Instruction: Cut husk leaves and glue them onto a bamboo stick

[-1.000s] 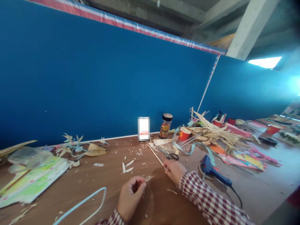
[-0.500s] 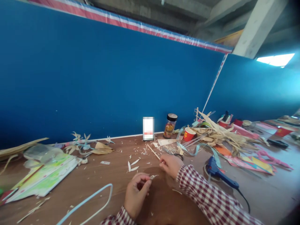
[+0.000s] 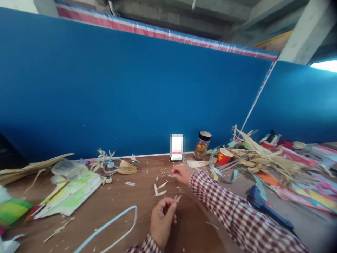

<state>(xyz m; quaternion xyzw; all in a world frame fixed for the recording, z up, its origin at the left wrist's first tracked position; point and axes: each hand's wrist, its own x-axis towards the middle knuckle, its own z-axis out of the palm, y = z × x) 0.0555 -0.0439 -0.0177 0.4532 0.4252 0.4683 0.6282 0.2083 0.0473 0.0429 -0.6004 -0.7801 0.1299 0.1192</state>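
Between the thumb and forefinger of my left hand (image 3: 162, 219) is a small pale husk piece (image 3: 178, 198) with a pointed end. My right hand (image 3: 182, 174) reaches forward, low over the tabletop and its loose scraps, with the fingers drawn together. What its fingertips hold, if anything, is too small to make out. Several slim pale leaf-shaped pieces (image 3: 160, 189) lie on the brown table (image 3: 118, 200), just beyond my left hand. A lit phone (image 3: 176, 147) with a blurred screen stands upright beyond my right hand, against the blue partition.
Behind my right hand stand a black-lidded jar (image 3: 202, 146) and a red paper cup (image 3: 225, 156). Dry husks (image 3: 279, 161) and a blue glue gun (image 3: 265, 207) lie to the right. At left are a painted sheet (image 3: 71, 193) and a bent pale-blue strip (image 3: 110, 221).
My right hand has moved forward and left across the table, toward the scraps before the phone. My left hand still pinches its husk piece. The view has turned slightly left.
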